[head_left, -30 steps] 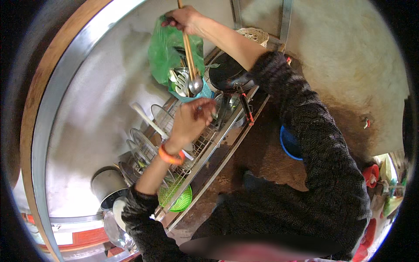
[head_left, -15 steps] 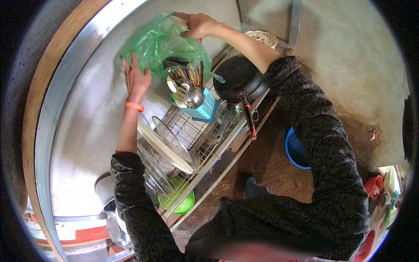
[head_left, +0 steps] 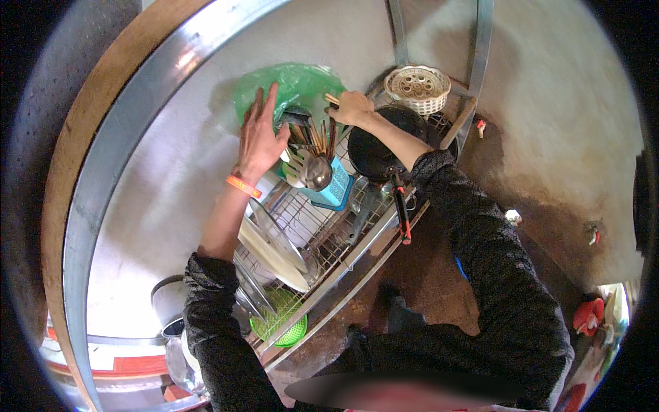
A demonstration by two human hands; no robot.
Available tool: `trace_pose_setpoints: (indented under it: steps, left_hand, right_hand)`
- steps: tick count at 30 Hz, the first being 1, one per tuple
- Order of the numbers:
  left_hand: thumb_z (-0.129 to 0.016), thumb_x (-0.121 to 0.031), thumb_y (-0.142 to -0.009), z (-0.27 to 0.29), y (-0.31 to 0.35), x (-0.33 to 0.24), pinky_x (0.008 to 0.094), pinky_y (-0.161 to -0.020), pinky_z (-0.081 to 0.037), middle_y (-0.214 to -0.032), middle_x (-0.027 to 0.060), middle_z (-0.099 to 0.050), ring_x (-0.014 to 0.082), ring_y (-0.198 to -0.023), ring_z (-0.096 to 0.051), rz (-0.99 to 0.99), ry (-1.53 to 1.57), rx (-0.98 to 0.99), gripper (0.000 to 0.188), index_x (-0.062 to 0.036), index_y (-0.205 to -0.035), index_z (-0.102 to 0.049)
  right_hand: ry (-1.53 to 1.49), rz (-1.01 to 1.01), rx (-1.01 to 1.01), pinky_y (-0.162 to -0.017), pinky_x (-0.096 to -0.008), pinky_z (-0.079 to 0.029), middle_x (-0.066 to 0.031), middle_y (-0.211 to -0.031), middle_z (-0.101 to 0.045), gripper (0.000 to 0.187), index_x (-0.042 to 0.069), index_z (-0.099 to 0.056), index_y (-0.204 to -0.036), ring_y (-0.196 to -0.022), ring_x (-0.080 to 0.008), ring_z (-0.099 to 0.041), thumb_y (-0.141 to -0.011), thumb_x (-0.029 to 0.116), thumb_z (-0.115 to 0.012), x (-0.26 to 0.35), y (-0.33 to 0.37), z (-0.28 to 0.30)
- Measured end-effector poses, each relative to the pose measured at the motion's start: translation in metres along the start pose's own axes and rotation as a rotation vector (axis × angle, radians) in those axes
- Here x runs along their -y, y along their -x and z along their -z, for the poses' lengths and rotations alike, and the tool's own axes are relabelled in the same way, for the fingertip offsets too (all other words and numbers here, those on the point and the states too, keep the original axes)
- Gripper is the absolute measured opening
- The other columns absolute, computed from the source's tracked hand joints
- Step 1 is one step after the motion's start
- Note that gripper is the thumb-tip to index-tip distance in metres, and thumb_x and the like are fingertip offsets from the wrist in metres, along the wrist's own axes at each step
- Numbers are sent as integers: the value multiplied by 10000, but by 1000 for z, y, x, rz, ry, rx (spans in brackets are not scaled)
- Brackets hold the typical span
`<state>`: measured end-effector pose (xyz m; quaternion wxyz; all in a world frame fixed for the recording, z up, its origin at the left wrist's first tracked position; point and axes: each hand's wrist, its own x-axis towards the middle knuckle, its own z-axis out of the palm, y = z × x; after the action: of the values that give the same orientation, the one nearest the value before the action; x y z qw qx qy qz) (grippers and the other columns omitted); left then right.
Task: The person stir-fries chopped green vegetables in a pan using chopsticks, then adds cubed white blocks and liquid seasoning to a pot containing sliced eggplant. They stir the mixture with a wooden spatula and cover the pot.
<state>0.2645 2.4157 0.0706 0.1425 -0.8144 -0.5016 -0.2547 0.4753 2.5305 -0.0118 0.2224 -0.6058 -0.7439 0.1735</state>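
My left hand, with an orange wristband, has its fingers spread against the near side of a thin green plastic bag. My right hand is closed on wooden chopsticks at the bag's right edge; only their pale ends show. Just below both hands stands a turquoise utensil holder, filled with chopsticks, a steel ladle and a pale slotted spoon. A dark-headed utensil sticks out of it, up against the bag. The bag's far side lies along the wall.
The holder stands on a wire dish rack with pale plates below it. A black pan with a red-and-black handle is at its right. A woven basket sits far right; a green colander hangs near.
Both hands have come down nearer the utensil holder, and the bag has sunk lower and bunched up. The view has shifted, so the rack appears farther right and lower.
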Motion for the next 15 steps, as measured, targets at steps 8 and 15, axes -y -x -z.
trace_pose_setpoints:
  steps: [8, 15]
  left_hand:
    - [-688, -136, -866, 2, 36, 14, 495, -1085, -427, -1412, 288, -531, 470, -1255, -529, 176, 33, 79, 819, -66, -1576, -286]
    - [-642, -209, -907, -9, 51, 6, 494, -1033, -471, -1328, 271, -598, 449, -1201, -587, 268, 142, 129, 680, -97, -1527, -387]
  right_hand:
    - [-128, 42, -332, -720, -454, -599, -244, -747, -702, 471, -56, -731, -866, -765, -388, -734, -817, 412, -720, 7, 19, 5]
    - [-420, 446, -1098, -683, -423, -548, -212, -850, -696, 223, 28, -681, -1007, -759, -398, -686, -932, 237, -673, 8, 65, 65]
